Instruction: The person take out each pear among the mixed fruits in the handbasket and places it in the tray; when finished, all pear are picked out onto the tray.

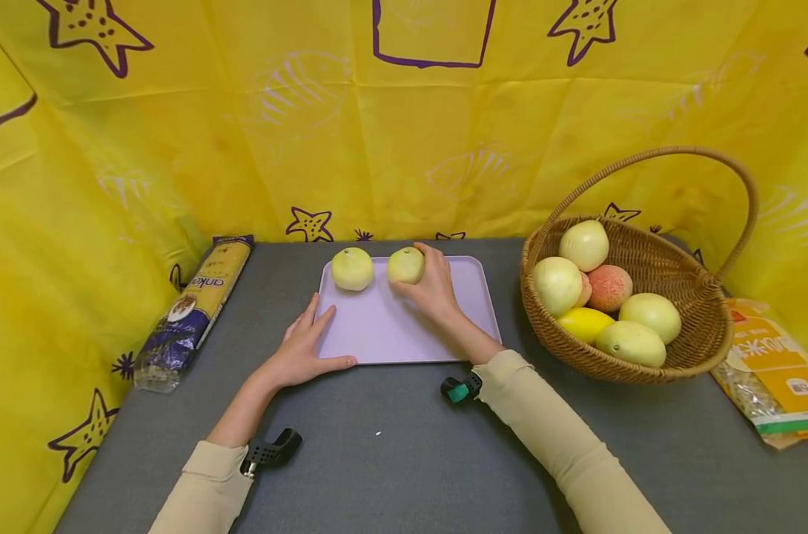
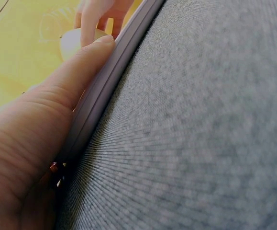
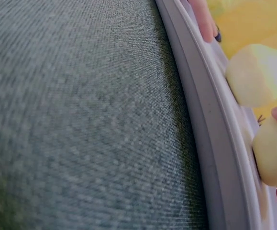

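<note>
A shallow pale lilac tray [image 1: 384,334] lies on the grey cloth. On its back left sits a round yellow-green fruit [image 1: 352,269], stem dimple upward. Just right of it, my right hand [image 1: 434,285] holds a second round yellow-green fruit [image 1: 405,265] between thumb and fingers, at or just over the tray. The right wrist view has both fruits side by side, the held one [image 3: 272,153] nearer. My left hand [image 1: 302,352] is spread around the tray's front left corner. In the left wrist view its thumb [image 2: 76,72] lies straight along the tray's rim [image 2: 105,81].
A wicker basket [image 1: 704,319] with a tall handle stands at the right, holding several pale fruits, a peach [image 1: 609,288] and a yellow lemon-like fruit [image 1: 585,325]. A noodle packet [image 1: 200,297] lies at the left, an orange bag [image 1: 777,363] beyond the basket. Yellow cloth hangs behind.
</note>
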{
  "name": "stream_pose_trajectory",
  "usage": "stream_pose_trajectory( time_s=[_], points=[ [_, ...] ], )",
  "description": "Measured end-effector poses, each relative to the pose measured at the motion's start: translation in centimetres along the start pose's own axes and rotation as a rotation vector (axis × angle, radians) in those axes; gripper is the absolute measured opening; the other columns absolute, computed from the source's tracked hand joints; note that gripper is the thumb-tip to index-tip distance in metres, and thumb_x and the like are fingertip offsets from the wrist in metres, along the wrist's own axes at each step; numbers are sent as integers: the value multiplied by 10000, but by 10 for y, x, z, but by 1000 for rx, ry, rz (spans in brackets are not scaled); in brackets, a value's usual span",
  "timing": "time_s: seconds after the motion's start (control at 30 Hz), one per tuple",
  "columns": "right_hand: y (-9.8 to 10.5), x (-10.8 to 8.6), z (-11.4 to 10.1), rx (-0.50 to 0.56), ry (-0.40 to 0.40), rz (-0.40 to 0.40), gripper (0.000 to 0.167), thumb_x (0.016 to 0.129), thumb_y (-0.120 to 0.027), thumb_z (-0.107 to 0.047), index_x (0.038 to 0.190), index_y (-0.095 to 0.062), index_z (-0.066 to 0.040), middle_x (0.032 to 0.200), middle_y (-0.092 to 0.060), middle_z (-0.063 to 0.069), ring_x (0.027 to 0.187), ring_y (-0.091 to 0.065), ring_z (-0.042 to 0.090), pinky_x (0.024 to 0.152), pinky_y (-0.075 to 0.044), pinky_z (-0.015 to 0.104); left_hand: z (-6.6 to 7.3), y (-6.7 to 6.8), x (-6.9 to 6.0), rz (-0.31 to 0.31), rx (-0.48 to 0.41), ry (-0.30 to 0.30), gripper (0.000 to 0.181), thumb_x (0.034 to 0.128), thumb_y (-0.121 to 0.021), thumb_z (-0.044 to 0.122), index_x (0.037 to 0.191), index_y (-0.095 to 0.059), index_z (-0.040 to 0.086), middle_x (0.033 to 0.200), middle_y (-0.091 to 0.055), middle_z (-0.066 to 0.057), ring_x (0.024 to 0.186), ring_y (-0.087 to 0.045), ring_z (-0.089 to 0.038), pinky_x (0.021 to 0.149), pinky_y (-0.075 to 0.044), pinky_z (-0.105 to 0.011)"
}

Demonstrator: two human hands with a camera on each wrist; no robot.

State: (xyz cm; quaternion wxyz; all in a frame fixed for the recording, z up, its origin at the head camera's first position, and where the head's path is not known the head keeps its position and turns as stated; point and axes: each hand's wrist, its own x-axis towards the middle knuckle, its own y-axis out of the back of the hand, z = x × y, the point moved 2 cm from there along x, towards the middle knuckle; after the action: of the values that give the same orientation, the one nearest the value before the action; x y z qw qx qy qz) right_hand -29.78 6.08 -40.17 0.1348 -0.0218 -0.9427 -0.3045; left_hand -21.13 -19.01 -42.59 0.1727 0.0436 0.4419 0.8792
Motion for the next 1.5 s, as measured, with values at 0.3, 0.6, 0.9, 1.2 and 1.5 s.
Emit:
stream_pose_trajectory(
  time_s=[0.3,0.6,0.9,1.2,1.5],
  points=[
    [3,-3,-1,-1,-11,5,829,743,-855,-232,1420,-412,-53,1385,-440,163,1254,-388,323,1008,-333,456,2,0,1,-9,1,7,1076,785,-745,567,1552,-202,43,1611,120,-183,1431,-4,-490,1067,-84,-689],
    [11,-11,-3,42,-1,27,834,738,-867,-277,1417,-426,-75,1386,-442,127,1259,-385,288,1024,-326,433,2,0,1,-10,0,5,1072,788,-746,559,1550,-202,37,1610,122,-185,1430,-9,-491,1072,-80,-680],
    [29,-26,-10,45,31,-2,812,758,-858,-247,1420,-422,-72,1430,-414,124,1285,-385,286,1024,-370,426,0,-1,1,-5,3,-1,1071,789,-745,562,1549,-204,34,1609,123,-189,1426,-12,-499,1068,-79,-683],
    [49,-47,-19,102,68,-57,800,750,-860,-212,1420,-437,-97,1408,-433,106,1248,-421,278,952,-458,452,-1,0,1,6,3,-20,1068,787,-753,546,1543,-214,19,1606,119,-202,1424,-16,-504,1075,-64,-668],
    [83,-73,-28,85,156,-125,775,766,-846,-209,1421,-446,-99,1398,-448,86,1226,-432,255,940,-470,470,-2,-2,1,15,-4,-51,1047,797,-756,518,1540,-219,11,1603,117,-211,1424,-14,-501,1079,-48,-651]
  ],
)
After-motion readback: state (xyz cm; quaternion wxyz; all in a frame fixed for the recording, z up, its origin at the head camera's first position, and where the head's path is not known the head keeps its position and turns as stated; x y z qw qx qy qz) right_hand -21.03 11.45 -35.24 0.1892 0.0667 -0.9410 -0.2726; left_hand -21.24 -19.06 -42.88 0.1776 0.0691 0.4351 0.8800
